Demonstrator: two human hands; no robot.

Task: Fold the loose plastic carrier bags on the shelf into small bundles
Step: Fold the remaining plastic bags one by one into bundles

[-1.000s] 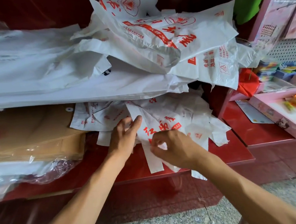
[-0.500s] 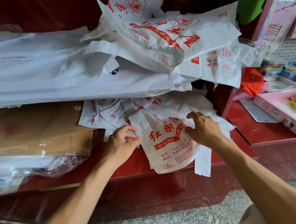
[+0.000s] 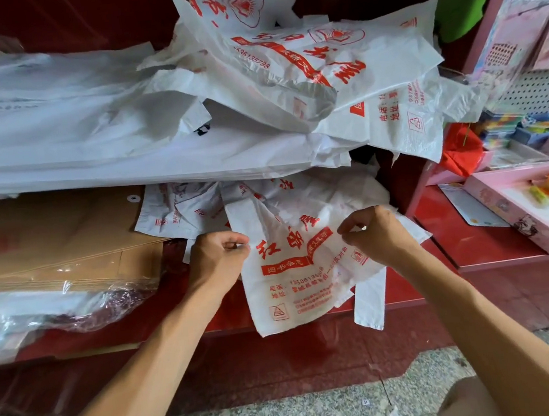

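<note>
1. The left hand (image 3: 219,259) and right hand (image 3: 376,234) each keep a narrow pinching grip on one white printed carrier bag (image 3: 293,273), stretched flat between them.
2. Below the grips it hangs over the red shelf (image 3: 406,282) edge.
3. No finished bundle shows; the loose bags (image 3: 302,69) heaped above remain, so the task looks barely begun.
4. Open room lies toward the person; cardboard (image 3: 59,240) crowds left of the left grip.

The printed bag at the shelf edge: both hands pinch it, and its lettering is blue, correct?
Not quite. The head view shows the left hand and right hand pinching the bag, but its lettering is red, not blue.
</note>
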